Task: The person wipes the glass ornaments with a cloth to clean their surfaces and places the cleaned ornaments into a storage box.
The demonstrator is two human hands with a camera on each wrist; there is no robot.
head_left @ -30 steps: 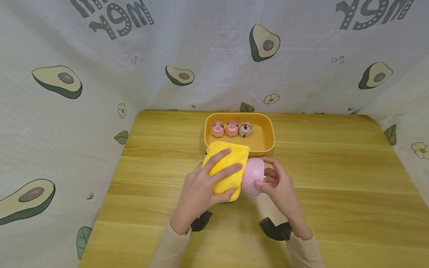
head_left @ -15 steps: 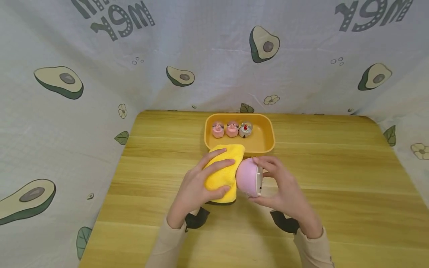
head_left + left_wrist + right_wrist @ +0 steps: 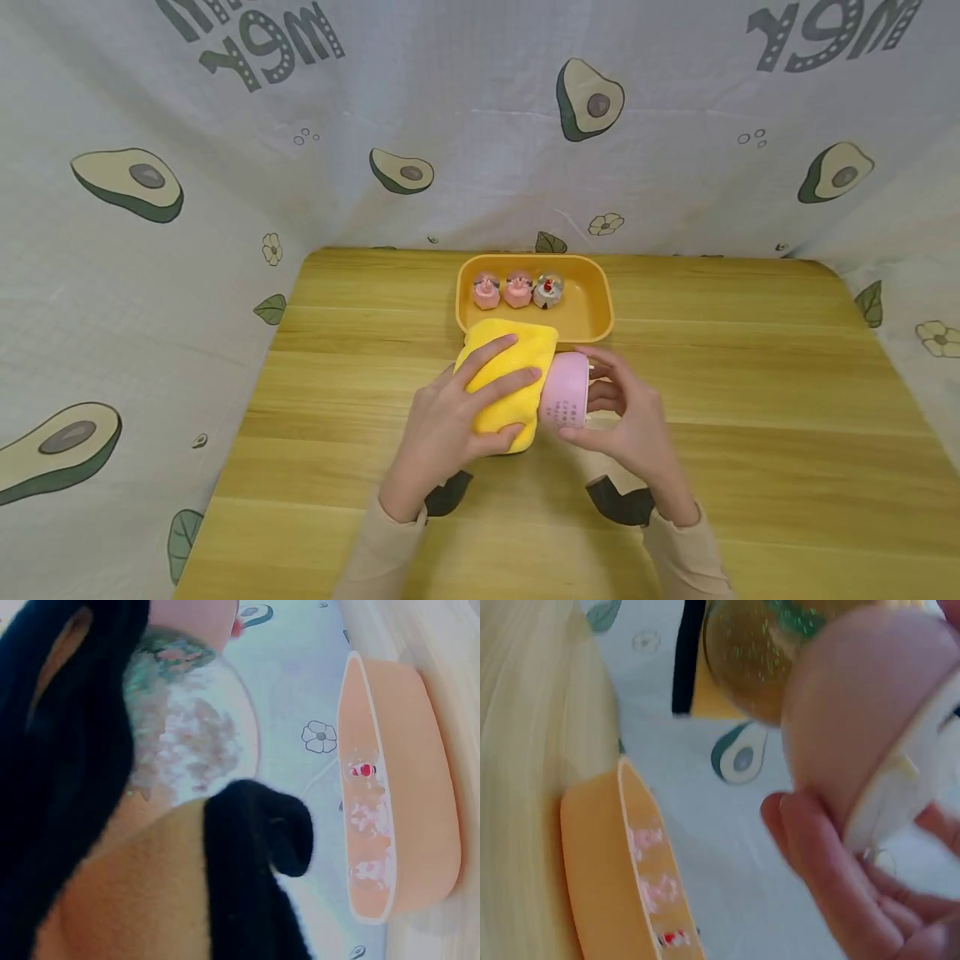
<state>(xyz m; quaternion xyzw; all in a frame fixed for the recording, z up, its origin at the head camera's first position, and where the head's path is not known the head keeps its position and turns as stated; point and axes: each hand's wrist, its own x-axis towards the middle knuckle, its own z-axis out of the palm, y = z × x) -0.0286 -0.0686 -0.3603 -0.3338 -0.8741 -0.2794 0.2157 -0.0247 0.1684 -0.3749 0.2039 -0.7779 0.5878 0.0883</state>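
Observation:
A snow globe lies on its side between the hands, its pink base (image 3: 566,387) turned to the right. Small printed characters show on the base in the head view. My right hand (image 3: 626,408) grips this base by its rim, thumb at the near side and fingers at the far side. Over the globe's clear ball (image 3: 199,735) a yellow cloth (image 3: 517,342) with a dark edge is wrapped, and my left hand (image 3: 457,417) holds it there with spread, bent fingers. Glitter fills the ball (image 3: 750,667), seen in both wrist views. The left hand's fingertips are hidden in the left wrist view.
Just beyond the hands stands a yellow tray (image 3: 596,321). Inside it, along its left half, sit two pink small globes (image 3: 517,290) and a white one (image 3: 548,292) with a red top. A printed curtain (image 3: 480,100) hangs behind the wooden table (image 3: 750,375).
My right hand has turned the base, so its printed side now shows. The left hand and cloth slid left and down, then came back right and up over the ball.

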